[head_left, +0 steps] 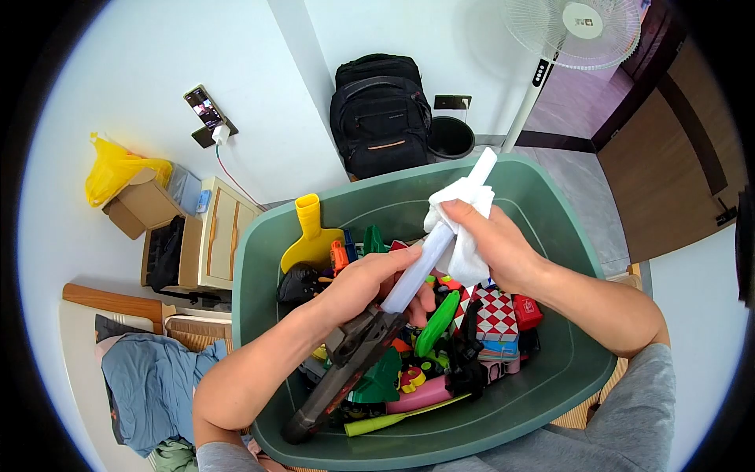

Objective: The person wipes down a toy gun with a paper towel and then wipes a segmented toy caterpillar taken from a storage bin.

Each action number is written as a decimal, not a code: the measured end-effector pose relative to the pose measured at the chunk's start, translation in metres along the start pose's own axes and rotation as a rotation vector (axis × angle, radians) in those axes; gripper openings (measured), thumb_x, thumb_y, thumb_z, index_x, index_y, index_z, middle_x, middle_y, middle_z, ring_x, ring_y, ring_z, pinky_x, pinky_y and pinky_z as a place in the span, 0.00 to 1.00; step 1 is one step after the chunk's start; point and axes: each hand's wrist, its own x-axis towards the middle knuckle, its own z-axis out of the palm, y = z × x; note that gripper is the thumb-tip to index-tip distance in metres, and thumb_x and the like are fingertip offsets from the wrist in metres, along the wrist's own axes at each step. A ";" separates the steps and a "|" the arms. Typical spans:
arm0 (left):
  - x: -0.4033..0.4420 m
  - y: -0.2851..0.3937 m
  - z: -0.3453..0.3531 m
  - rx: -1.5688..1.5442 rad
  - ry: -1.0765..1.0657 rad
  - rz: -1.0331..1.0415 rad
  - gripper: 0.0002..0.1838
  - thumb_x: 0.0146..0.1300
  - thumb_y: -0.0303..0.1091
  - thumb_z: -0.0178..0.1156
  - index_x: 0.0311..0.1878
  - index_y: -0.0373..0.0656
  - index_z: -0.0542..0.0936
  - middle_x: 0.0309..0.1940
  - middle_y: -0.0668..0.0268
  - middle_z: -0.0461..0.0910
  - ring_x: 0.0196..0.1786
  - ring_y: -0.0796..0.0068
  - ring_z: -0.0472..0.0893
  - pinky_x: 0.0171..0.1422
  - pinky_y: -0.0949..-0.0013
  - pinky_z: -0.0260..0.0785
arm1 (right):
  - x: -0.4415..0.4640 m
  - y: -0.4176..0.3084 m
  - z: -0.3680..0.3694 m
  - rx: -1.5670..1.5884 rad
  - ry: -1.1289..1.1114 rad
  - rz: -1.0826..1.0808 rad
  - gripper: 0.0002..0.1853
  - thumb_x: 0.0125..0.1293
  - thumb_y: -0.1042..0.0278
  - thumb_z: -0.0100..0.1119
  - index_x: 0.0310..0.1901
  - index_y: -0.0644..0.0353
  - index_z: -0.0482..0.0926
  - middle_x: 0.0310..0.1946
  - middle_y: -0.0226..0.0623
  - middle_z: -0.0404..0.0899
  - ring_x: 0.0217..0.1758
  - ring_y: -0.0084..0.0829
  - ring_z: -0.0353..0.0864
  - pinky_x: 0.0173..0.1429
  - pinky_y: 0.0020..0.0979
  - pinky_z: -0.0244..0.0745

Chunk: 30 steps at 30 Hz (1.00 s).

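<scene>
A long toy (346,370) with a dark, gun-like body and a translucent white tube (417,271) slants across the middle of the view. Around the tube's base, just above the dark body, my left hand (366,283) is closed. A white cloth (468,263) is bunched around the upper part of the tube, gripped in my right hand (491,240); the tube's tip sticks out beyond it. Beneath both hands stands a big green tub (259,259) of toys, including a yellow scoop (309,236), a bright green toy (437,322) and a red-and-white checkered block (495,315).
Behind the tub, a black backpack (379,118) leans on the wall beside a black bin (451,138) and a standing fan (582,23). At left are a drawer cabinet (222,236), an open cardboard box (189,252) and blue-grey clothing (153,385). A brown door (668,134) is at right.
</scene>
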 end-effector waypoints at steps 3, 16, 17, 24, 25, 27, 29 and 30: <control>0.001 -0.001 -0.002 0.008 -0.037 0.019 0.28 0.74 0.50 0.37 0.57 0.34 0.72 0.29 0.62 0.78 0.32 0.70 0.79 0.43 0.71 0.69 | 0.002 -0.002 -0.002 0.014 0.035 -0.025 0.24 0.70 0.48 0.51 0.48 0.66 0.73 0.38 0.40 0.78 0.39 0.28 0.80 0.44 0.30 0.78; -0.002 -0.001 -0.001 -0.005 -0.087 0.059 0.29 0.74 0.50 0.38 0.58 0.30 0.71 0.30 0.62 0.78 0.33 0.72 0.79 0.44 0.69 0.71 | 0.007 -0.011 -0.008 0.047 0.168 -0.081 0.21 0.68 0.48 0.53 0.44 0.61 0.74 0.35 0.36 0.78 0.39 0.27 0.79 0.45 0.32 0.75; -0.002 0.000 -0.001 -0.005 -0.087 0.062 0.29 0.74 0.50 0.38 0.58 0.30 0.71 0.30 0.62 0.78 0.33 0.72 0.79 0.44 0.69 0.71 | 0.007 -0.011 -0.009 0.044 0.167 -0.081 0.21 0.68 0.48 0.53 0.44 0.61 0.74 0.35 0.36 0.78 0.39 0.27 0.79 0.45 0.32 0.75; -0.003 -0.002 -0.006 0.072 -0.062 0.084 0.27 0.72 0.49 0.45 0.58 0.32 0.72 0.34 0.62 0.79 0.36 0.73 0.80 0.44 0.71 0.73 | 0.009 -0.006 -0.015 -0.041 0.122 -0.099 0.22 0.66 0.47 0.57 0.46 0.61 0.74 0.36 0.34 0.77 0.40 0.25 0.78 0.44 0.31 0.74; -0.003 -0.001 -0.007 0.103 -0.052 0.083 0.27 0.71 0.50 0.46 0.57 0.33 0.73 0.35 0.63 0.79 0.37 0.73 0.80 0.44 0.71 0.73 | 0.009 -0.006 -0.014 -0.033 0.118 -0.105 0.22 0.66 0.47 0.58 0.46 0.61 0.74 0.37 0.34 0.77 0.40 0.25 0.78 0.44 0.30 0.74; -0.004 0.000 -0.008 0.080 -0.053 0.087 0.27 0.71 0.49 0.47 0.57 0.33 0.73 0.35 0.63 0.79 0.37 0.74 0.80 0.44 0.72 0.73 | 0.008 -0.006 -0.014 -0.041 0.120 -0.106 0.22 0.66 0.47 0.58 0.46 0.60 0.74 0.38 0.34 0.77 0.40 0.25 0.77 0.43 0.30 0.74; -0.005 0.001 -0.008 0.057 -0.054 0.090 0.26 0.70 0.49 0.48 0.57 0.34 0.74 0.35 0.63 0.79 0.37 0.75 0.80 0.44 0.72 0.73 | 0.008 -0.006 -0.014 -0.048 0.122 -0.107 0.22 0.66 0.47 0.59 0.46 0.60 0.74 0.38 0.34 0.76 0.40 0.24 0.77 0.43 0.30 0.74; -0.006 0.001 -0.009 0.067 -0.077 0.093 0.25 0.70 0.48 0.49 0.57 0.35 0.74 0.35 0.64 0.79 0.37 0.75 0.80 0.44 0.72 0.72 | 0.009 -0.005 -0.015 -0.036 0.127 -0.144 0.22 0.66 0.48 0.59 0.45 0.62 0.75 0.37 0.34 0.78 0.39 0.24 0.78 0.42 0.29 0.74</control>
